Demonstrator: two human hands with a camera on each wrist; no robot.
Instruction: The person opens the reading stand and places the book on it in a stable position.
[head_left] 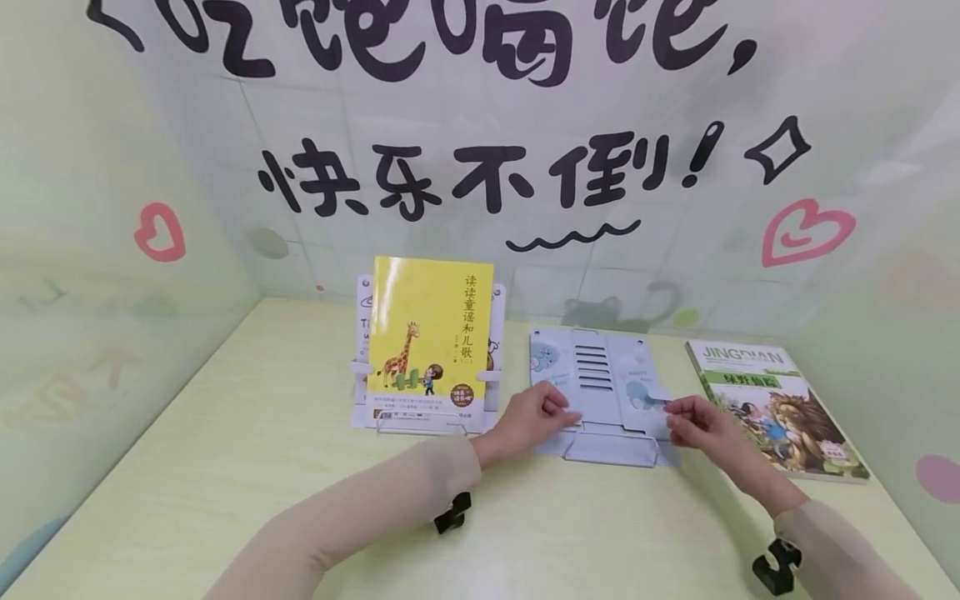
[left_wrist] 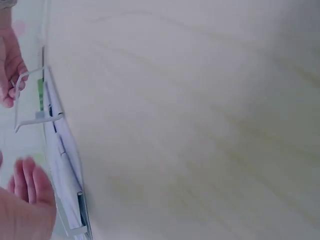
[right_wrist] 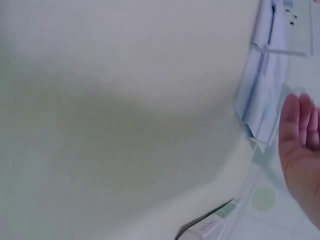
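Observation:
A pale blue book stand point(head_left: 600, 375) with elephant pictures and a slotted middle lies low on the table, its wire page rest point(head_left: 611, 450) sticking out at the front. My right hand point(head_left: 708, 429) pinches a small blue tab point(head_left: 658, 403) at the stand's right side between thumb and fingertips. Over the stand's lower left part is my left hand point(head_left: 528, 421), its fingers loosely bent and nothing seen between them; it hides that corner. The left wrist view shows the same loose fingers point(left_wrist: 32, 182) beside the stand's edge point(left_wrist: 65, 165).
To the left, a yellow children's book point(head_left: 431, 333) stands upright on a second book stand point(head_left: 363, 333). A picture book with a lion cover point(head_left: 780, 408) lies flat at the right. The pale table point(head_left: 247, 467) meets a white printed wall point(head_left: 420, 233) behind.

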